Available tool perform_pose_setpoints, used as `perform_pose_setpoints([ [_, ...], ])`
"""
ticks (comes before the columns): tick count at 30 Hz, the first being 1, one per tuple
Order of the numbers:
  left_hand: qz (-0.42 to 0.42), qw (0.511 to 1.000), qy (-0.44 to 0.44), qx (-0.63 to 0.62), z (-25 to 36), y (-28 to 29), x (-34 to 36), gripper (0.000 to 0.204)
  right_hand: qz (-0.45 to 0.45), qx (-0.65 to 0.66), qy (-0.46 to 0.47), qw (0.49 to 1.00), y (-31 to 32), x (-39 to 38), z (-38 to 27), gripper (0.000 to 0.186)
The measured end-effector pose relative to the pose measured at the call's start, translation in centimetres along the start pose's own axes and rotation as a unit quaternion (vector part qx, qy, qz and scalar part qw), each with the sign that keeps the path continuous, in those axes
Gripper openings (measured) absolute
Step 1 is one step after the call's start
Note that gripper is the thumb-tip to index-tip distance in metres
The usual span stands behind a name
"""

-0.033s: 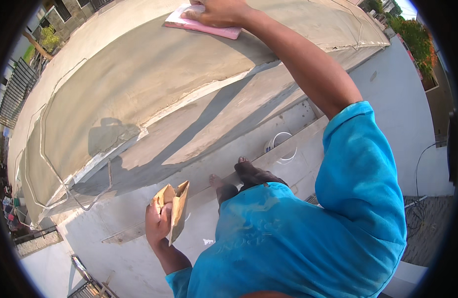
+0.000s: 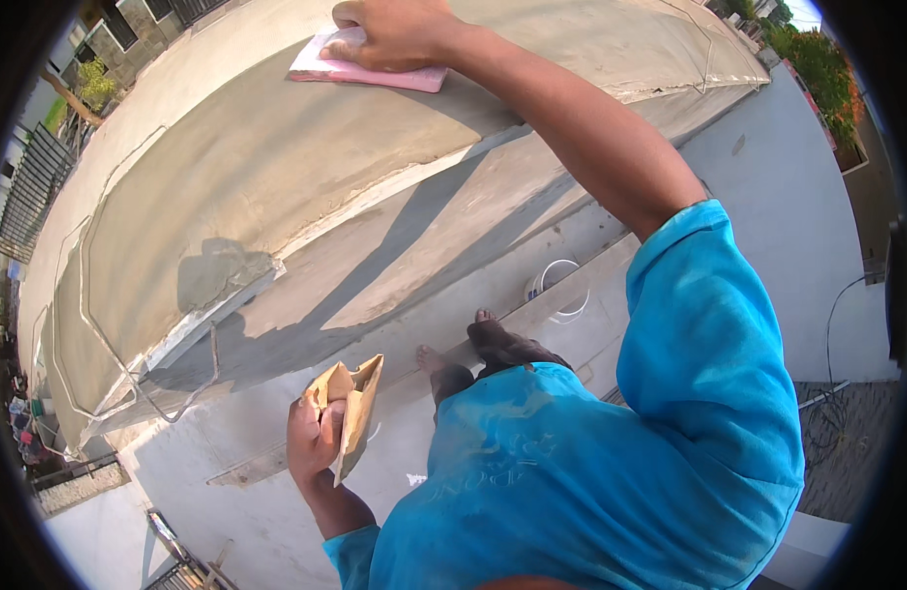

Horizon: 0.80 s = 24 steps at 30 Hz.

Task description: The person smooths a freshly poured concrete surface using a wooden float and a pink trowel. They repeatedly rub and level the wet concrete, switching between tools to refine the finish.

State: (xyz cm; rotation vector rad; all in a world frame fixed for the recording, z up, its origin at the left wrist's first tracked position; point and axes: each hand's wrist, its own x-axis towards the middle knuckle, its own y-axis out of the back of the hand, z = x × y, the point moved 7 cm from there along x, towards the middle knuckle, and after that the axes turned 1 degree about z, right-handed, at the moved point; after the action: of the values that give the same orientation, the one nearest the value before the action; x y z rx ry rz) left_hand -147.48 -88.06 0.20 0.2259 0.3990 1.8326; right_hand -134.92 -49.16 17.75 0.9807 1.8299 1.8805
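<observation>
1. Head view, change: The pink float (image 2: 365, 71) is found further toward the left along the grey rendered wall band (image 2: 276, 167) than in the earlier picture, and slightly lower in the picture. The right hand (image 2: 394, 31) has travelled with it.

2. Head view, right hand: The hand is laid flat on top of the pink float with the fingers curled over its far edge, so the float is gripped and pressed against the wall band. The arm is extended fully above the blue shirt (image 2: 611, 452).

3. Head view, meaning: The leftward shift is judged to be one stroke of a rubbing pass, by which the damp render is smoothed; the band left of the float appears not yet covered by this stroke.

4. Head view, left hand: The left hand (image 2: 314, 438) is closed around a folded brown paper bag (image 2: 350, 408), held low and well apart from the float.

5. Head view, surface: The wall band is grey and matt, with a paler edge strip below the float. A hard shadow of the arm is cast across it.

6. Head view, surroundings: A white bucket (image 2: 556, 290) stands on a ledge far below the float, beside the bare feet (image 2: 473, 354). Pale pavement, railings and greenery lie around.
</observation>
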Motion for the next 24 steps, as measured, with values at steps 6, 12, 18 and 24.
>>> perform_pose_setpoints([
  [6,-0.019,0.999,-0.028,-0.040,2.5,-0.5,1.3,0.026,0.008,0.048,0.093,0.994,3.2,-11.5,-1.0,0.051],
  [12,0.062,0.997,-0.022,-0.031,5.5,-3.1,2.5,0.026,0.080,-0.064,-0.107,0.989,5.9,-12.5,22.9,0.049],
  [18,-0.065,0.993,-0.096,0.011,11.4,-12.3,7.7,0.021,0.026,0.000,0.003,1.000,4.0,-9.6,16.0,0.050],
  [24,-0.038,0.994,-0.053,0.089,14.2,-18.2,10.3,0.022,0.003,0.052,0.021,0.998,9.0,-24.9,22.0,0.040],
])
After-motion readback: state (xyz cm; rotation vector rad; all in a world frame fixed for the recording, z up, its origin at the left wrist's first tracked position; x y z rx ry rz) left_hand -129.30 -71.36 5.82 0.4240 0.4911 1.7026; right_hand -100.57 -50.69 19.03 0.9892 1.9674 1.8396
